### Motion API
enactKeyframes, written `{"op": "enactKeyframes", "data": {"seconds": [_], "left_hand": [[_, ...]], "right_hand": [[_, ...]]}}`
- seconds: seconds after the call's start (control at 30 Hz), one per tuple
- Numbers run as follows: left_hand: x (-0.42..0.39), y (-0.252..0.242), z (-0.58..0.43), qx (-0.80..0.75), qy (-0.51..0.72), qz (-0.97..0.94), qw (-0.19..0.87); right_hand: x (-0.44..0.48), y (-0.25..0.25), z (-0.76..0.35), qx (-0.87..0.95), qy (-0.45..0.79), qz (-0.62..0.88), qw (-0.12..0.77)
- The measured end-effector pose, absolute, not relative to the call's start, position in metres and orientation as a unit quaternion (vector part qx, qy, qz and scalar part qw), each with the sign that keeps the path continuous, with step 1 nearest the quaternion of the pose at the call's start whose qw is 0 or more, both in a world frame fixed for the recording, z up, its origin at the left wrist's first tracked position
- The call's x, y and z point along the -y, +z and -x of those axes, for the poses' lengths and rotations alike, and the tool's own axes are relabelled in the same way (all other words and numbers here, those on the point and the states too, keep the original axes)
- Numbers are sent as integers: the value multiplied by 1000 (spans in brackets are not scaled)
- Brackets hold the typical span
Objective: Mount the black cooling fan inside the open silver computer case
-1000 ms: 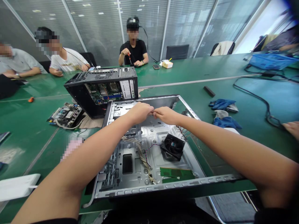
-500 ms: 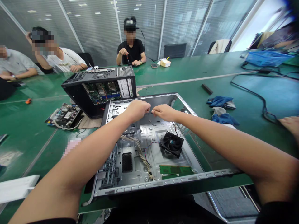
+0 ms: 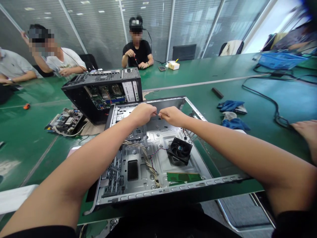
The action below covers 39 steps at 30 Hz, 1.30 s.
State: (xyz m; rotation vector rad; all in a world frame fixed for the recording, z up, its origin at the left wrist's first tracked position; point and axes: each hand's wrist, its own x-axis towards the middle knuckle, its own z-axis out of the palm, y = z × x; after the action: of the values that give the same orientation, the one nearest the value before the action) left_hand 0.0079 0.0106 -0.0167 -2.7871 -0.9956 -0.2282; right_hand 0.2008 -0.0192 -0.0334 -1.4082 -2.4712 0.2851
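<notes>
My left hand (image 3: pixel 145 114) and my right hand (image 3: pixel 171 115) meet, a small gap apart, above the far part of an open computer case (image 3: pixel 160 189) lying flat. The fingers of both are pinched together. A thin dark bit shows between the fingertips, too small to name. Below them in the case lie a black cooling fan (image 3: pixel 180 150) with thin coloured wires, a green memory module (image 3: pixel 183 177) near the front rim and a bundle of twisted beige cables (image 3: pixel 146 158).
Behind the case stands a black computer tower (image 3: pixel 81 102), with a loose circuit board (image 3: pixel 65 120) to its left. Blue gloves (image 3: pixel 234 124), black cables (image 3: pixel 274 99) and a blue basket (image 3: pixel 279 61) lie to the right. Across the table a person (image 3: pixel 137 49) holds a screwdriver (image 3: pixel 135 60).
The whole view has shifted slightly, so most things appear a little further left. My hands stay pinched close together above the case, with little visible movement.
</notes>
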Motion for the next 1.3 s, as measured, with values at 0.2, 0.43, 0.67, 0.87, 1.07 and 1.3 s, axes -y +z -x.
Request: {"op": "enactKeyframes", "data": {"seconds": [0.2, 0.43, 0.67, 0.87, 1.07, 1.3], "left_hand": [[-12, -17, -5, 316, -107, 940, 73], [-12, -17, -4, 302, -117, 944, 62], [-11, -16, -6, 299, -99, 948, 46], [-9, -14, -9, 311, -72, 947, 47], [-8, -14, -8, 322, -73, 943, 49], [-9, -15, -7, 320, -75, 943, 44]], "right_hand": [[19, -36, -199, 854, 107, 487, 147], [20, -34, -195, 844, 153, 497, 130], [18, -38, -198, 851, 157, 489, 109], [18, -40, -200, 855, 142, 484, 122], [20, -40, -199, 853, 129, 491, 118], [22, -39, -197, 853, 117, 495, 114]]}}
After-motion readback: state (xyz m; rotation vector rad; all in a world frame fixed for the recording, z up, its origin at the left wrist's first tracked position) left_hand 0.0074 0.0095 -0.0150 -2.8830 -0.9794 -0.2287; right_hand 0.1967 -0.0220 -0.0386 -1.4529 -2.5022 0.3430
